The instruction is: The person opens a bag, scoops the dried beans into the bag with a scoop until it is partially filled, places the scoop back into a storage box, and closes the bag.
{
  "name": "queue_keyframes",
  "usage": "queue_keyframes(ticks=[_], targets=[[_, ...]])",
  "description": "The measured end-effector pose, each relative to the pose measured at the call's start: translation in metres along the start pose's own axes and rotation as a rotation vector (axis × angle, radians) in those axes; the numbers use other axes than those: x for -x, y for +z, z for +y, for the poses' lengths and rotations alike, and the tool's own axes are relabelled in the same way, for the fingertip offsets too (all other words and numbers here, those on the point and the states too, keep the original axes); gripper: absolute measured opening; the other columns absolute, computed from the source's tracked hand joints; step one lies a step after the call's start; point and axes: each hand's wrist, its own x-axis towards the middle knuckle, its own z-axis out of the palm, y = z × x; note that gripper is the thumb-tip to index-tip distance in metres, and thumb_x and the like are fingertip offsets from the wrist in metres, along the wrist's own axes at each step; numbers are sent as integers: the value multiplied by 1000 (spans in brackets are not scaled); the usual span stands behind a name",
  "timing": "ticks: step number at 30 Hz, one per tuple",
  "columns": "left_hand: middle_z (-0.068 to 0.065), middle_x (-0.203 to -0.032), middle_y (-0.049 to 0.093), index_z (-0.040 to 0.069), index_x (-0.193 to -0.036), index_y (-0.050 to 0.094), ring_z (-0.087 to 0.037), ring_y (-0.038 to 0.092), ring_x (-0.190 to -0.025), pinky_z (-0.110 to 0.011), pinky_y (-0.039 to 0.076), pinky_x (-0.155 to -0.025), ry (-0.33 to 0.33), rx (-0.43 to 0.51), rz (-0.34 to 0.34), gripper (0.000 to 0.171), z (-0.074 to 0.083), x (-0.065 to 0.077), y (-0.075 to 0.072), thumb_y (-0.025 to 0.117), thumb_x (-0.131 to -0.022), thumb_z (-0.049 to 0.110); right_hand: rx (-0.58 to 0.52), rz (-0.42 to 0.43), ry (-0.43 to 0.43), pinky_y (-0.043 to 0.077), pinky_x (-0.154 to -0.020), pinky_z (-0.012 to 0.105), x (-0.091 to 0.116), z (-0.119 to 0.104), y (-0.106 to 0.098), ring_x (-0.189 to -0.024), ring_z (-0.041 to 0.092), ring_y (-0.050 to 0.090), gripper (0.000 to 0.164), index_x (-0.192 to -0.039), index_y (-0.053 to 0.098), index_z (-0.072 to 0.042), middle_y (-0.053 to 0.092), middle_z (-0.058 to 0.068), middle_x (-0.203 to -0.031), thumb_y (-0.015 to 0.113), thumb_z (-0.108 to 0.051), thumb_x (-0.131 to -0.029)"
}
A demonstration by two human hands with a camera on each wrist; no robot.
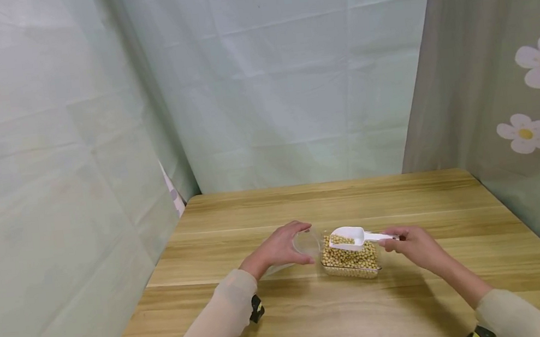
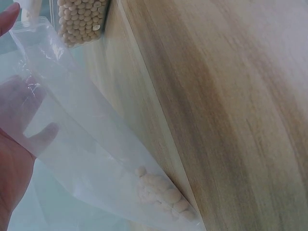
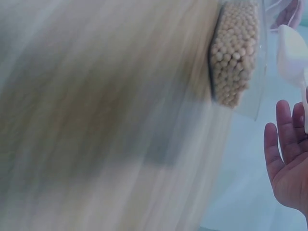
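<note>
My left hand (image 1: 278,249) holds a clear plastic bag (image 2: 96,139), its thumb and fingers spread around the open mouth. Some pale yellow beans (image 2: 166,195) lie in the bag's lower end, close to the tabletop in the left wrist view. My right hand (image 1: 415,246) grips the handle of a white scoop (image 1: 359,235), which carries a small heap of beans. The scoop hangs over a clear rectangular container (image 1: 352,273) full of the same beans (image 1: 358,259), its front pointing left at the bag mouth.
Everything stands on a wood-grain table (image 1: 340,320). Pale cloth curtains (image 1: 280,79) enclose the table at the back and left, and a grey curtain with white flowers (image 1: 525,133) hangs at the right. A dark wrist device (image 1: 256,308) sits at the left sleeve.
</note>
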Motion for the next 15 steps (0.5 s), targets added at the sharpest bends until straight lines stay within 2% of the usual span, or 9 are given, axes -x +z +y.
queue_keyframes(ticks=[6,12,15], targets=[[6,-123,50,18,-134,43,-14,44,-116,-36,36,-96,6,-1,8,82,0,0,1,76,-64,47,12,-14,-42,35,-49,26,-9,-19,9,-62,18,43,34,-99,68,-9,62,5,-76,67,-38,-80],[5,-123,50,18,-133,44,-15,44,-115,-36,36,-95,1,-12,9,83,2,0,0,76,-64,48,109,6,-131,36,-45,25,-16,-35,21,-57,15,43,28,-96,69,-11,57,1,-68,70,-32,-78],[4,-123,50,18,-133,44,-14,45,-115,-36,36,-95,-1,-19,7,84,3,-1,-1,75,-63,51,143,12,-149,36,-45,24,-17,-41,24,-55,14,44,26,-96,70,-10,56,-1,-67,71,-29,-78]])
